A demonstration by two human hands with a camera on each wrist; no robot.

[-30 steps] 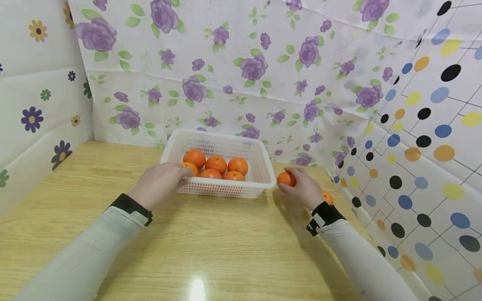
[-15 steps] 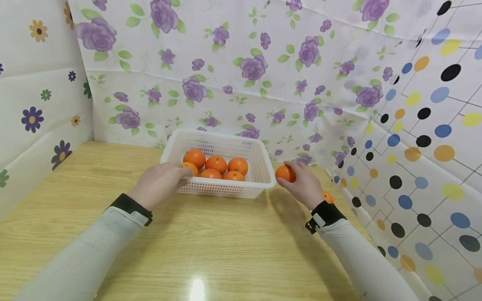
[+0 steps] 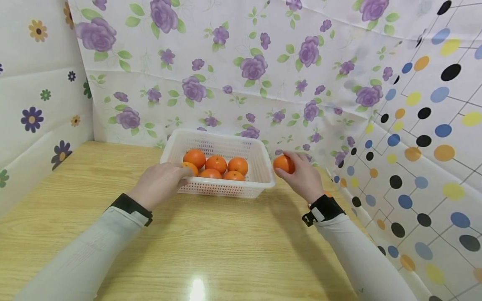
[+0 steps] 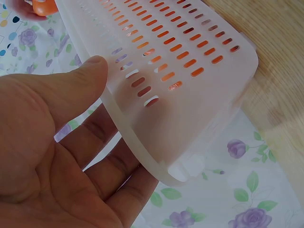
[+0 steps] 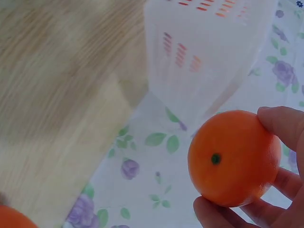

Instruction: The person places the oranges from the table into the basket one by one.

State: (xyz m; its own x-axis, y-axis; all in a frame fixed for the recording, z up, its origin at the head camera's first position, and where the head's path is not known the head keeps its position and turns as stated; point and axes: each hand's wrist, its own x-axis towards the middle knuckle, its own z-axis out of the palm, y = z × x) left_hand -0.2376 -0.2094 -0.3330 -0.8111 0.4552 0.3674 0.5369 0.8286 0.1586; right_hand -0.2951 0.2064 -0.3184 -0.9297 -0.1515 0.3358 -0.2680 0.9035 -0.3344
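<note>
A white perforated plastic basket (image 3: 260,167) stands near the back of the table, with several mandarins (image 3: 216,164) inside on its left and middle. My left hand (image 3: 160,184) grips the basket's near-left rim; in the left wrist view the thumb (image 4: 90,78) lies on the outer wall and the fingers reach behind the rim. My right hand (image 3: 303,175) holds a mandarin (image 5: 232,159) between thumb and fingers, raised beside the basket's right end at about rim height. The held fruit's green stem spot faces the right wrist camera.
Another mandarin (image 3: 327,194) lies on the wooden table (image 3: 211,238), mostly hidden behind the right wrist. A floral cloth (image 3: 226,62) hangs close behind the basket. A dotted cloth (image 3: 421,175) bounds the right side and a flowered one (image 3: 41,104) the left.
My right hand has lifted the mandarin up and slightly left, from low beside the basket to about rim height. The left hand and basket have stayed in place.
</note>
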